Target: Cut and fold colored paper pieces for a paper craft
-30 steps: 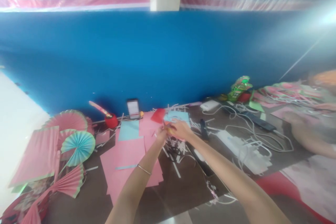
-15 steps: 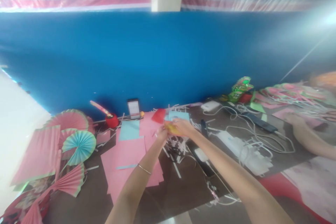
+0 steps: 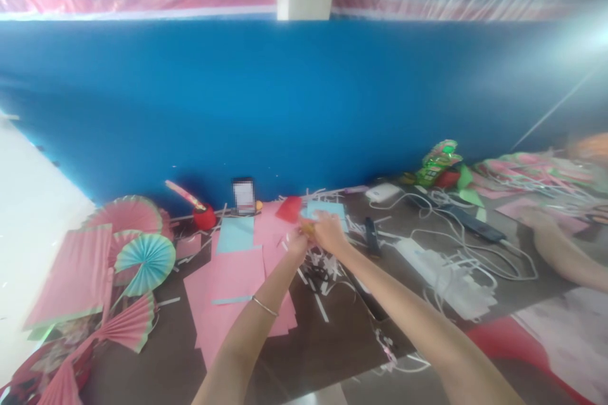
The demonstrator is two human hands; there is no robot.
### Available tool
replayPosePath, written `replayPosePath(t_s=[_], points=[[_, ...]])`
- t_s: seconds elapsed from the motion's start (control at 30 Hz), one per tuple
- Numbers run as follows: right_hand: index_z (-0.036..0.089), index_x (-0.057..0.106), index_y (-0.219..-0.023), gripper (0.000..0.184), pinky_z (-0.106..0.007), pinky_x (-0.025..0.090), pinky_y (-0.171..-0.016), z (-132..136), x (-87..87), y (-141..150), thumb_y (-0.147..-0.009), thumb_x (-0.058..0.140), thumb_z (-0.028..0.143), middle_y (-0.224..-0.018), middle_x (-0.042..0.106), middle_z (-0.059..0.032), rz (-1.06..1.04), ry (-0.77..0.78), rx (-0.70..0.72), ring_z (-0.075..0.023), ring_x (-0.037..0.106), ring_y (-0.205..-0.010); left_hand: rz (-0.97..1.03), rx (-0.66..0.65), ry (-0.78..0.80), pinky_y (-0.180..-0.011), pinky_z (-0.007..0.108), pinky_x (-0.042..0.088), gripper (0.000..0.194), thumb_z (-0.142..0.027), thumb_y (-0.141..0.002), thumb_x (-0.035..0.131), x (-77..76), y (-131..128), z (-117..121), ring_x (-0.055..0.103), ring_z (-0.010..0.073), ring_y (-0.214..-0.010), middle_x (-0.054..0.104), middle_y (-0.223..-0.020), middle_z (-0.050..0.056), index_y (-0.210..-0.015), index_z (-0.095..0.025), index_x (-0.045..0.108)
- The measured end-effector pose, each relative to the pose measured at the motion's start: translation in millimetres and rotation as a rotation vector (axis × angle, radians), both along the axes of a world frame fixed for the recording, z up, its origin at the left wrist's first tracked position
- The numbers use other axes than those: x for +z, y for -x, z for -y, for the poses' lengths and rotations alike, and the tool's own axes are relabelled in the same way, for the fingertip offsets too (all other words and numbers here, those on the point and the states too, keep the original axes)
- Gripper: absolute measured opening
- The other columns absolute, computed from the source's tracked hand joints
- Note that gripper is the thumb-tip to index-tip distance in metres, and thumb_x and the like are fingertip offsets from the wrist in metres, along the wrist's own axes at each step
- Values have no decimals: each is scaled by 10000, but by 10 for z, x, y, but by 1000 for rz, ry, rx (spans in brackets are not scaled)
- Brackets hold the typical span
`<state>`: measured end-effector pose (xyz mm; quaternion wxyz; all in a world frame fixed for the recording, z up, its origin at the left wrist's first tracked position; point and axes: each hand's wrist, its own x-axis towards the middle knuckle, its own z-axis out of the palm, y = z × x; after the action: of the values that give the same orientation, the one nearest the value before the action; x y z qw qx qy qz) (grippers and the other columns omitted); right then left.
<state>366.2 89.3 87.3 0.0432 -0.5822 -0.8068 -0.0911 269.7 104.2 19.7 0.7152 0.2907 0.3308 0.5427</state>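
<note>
My left hand [image 3: 297, 243] and my right hand [image 3: 331, 231] meet above the middle of the table. Between them is a small yellow thing [image 3: 308, 228], too blurred to name, and the fingers of both hands are closed on it. A red piece [image 3: 289, 209] lies just beyond the hands, beside a light blue paper sheet [image 3: 327, 210]. To the left spread pink paper sheets [image 3: 237, 269], with another blue sheet on top. White paper scraps [image 3: 327, 266] are heaped beneath my hands.
Folded paper fans [image 3: 145, 262] fill the left side, near a red pot [image 3: 204, 218] and a propped phone [image 3: 244, 196]. At right lie a white power strip [image 3: 446, 278] with cables and a black stapler-like object [image 3: 372, 237]. A co-worker's arm [image 3: 565, 259] rests farther right.
My right hand has turned and closed in toward my left hand, so less of the yellow thing shows. The view has shifted slightly; the table items lie as before.
</note>
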Motion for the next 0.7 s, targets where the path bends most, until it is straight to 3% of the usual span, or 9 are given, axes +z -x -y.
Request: replayPosePath(t_s=[0.13, 0.3, 0.47, 0.57, 0.7], points=[[147, 668, -820, 190, -416, 304, -788, -3, -26, -11, -752, 517, 240, -1145, 519, -165, 23, -35, -30, -326, 414, -1022, 34, -6, 4, -650, 324, 482, 260, -86, -527, 524, 53, -18, 39, 582, 140, -622, 607, -679, 31, -776, -129, 585], [224, 634, -997, 265, -374, 309, -761, 16, 31, -46, -771, 500, 255, -1061, 569, -108, 34, -40, 10, -290, 437, -989, 113, -79, 10, -627, 309, 480, 146, -229, -621, 589, 150, 5, 73, 567, 140, -618, 575, -639, 17, -735, -138, 577], [236, 655, -979, 320, -351, 316, -705, 21, 180, -85, -839, 399, 368, -872, 613, -103, 40, -46, 16, -256, 484, -856, 193, -154, 71, -650, 325, 491, 373, -488, -732, 548, 250, 36, 64, 593, 177, -704, 612, -791, 77, -857, -140, 589], [228, 693, -828, 364, -333, 325, -687, 9, 262, -143, -858, 369, 392, -813, 629, -95, 59, -29, 59, -233, 500, -826, 266, -178, 154, -658, 337, 494, 423, -520, -762, 515, 293, 31, 54, 604, 202, -734, 608, -815, 108, -883, -119, 574], [230, 699, -768, 298, -314, 348, -741, -18, 322, -245, -841, 446, 371, -906, 644, -74, 81, -8, 177, -223, 504, -927, 346, -126, 285, -604, 332, 499, 426, -532, -770, 491, 355, 17, 41, 602, 194, -662, 576, -763, 99, -830, -112, 519]])
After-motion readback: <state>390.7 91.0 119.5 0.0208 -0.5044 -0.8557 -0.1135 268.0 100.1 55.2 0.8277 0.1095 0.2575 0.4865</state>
